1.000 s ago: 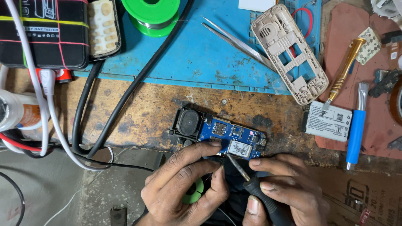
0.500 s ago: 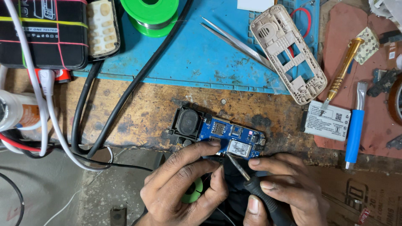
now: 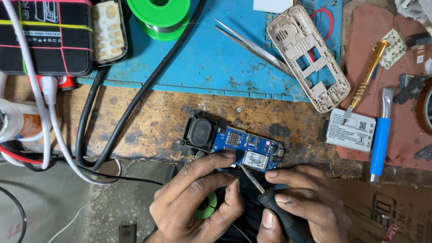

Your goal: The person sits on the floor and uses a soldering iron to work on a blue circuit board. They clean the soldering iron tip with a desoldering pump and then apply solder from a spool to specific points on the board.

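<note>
Almost nothing has shifted in the last second — the blue circuit board (image 3: 246, 147) lies where it did on the worn wooden table (image 3: 148, 117), just below the blue mat (image 3: 202, 58), with its black speaker module (image 3: 200, 133) at its left end. The left hand (image 3: 198, 204) is curled, its forefinger stretched out and pressing the board's near edge; it grips nothing that shows. The right hand (image 3: 301, 202) is closed around a black-handled soldering iron (image 3: 270, 200), the tip resting at the board's lower edge beside the silver shield. Compared with the earlier views, the tip sits at the same spot — so the work looks held on one joint, not moved on. Right of the board, the white battery (image 3: 351, 130) and blue-handled brush (image 3: 380, 139) lie untouched.
</note>
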